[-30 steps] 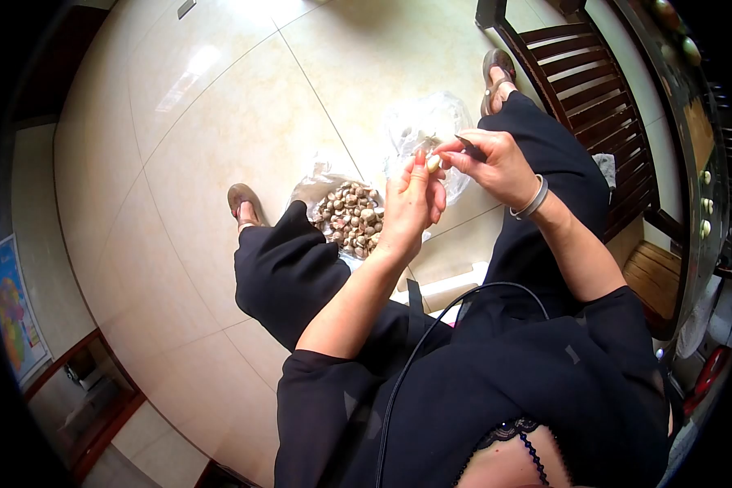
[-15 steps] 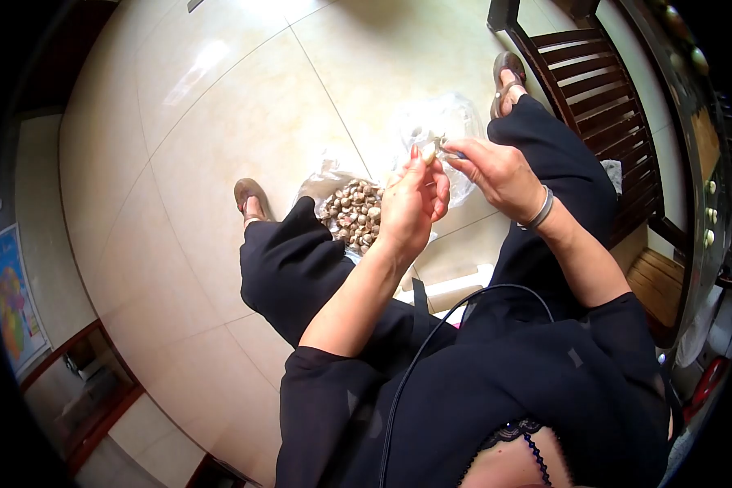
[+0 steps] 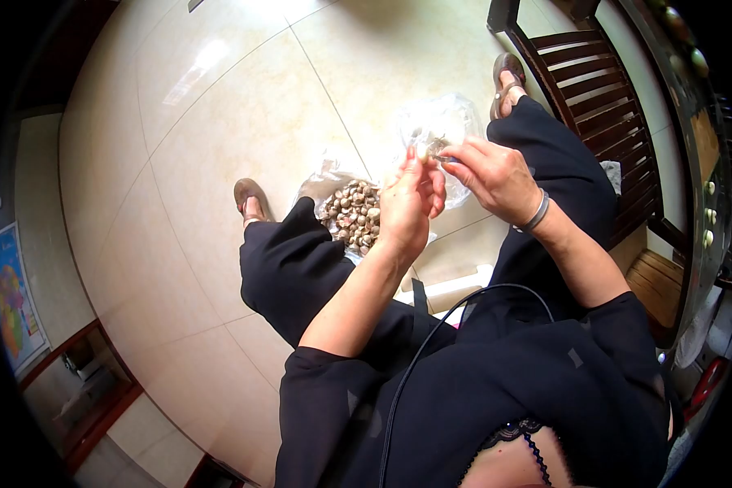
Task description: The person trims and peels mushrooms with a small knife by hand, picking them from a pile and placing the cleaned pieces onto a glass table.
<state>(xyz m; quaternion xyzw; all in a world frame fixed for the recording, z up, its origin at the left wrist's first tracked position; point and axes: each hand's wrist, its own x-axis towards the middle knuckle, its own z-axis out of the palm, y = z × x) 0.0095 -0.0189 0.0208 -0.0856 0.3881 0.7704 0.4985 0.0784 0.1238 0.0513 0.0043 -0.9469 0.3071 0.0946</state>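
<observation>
My left hand (image 3: 411, 195) pinches a small pale round piece (image 3: 424, 155) between thumb and fingertips. It resembles the pieces in the bag. My right hand (image 3: 496, 179) is closed on a small thin tool (image 3: 442, 158) with a bluish part, mostly hidden by the fingers; its tip is at the pale piece. Beside my left wrist, an open plastic bag (image 3: 327, 175) on the floor holds many small round brown-and-white pieces (image 3: 354, 213), possibly mushrooms; I cannot tell their kind. Beyond my fingertips lies a second clear plastic bag (image 3: 451, 110), with some bits in it.
My legs in dark trousers (image 3: 281, 272) spread around the bags, feet on the tiled floor (image 3: 203, 163). A dark slatted wooden chair (image 3: 581, 81) stands at the right, near a table edge. A black cable (image 3: 407, 366) runs across my lap. A white stool edge (image 3: 455, 289) shows below me.
My right hand has shifted slightly left and its fingertips have come closer to the pale piece. My left hand has barely moved and keeps its pinch.
</observation>
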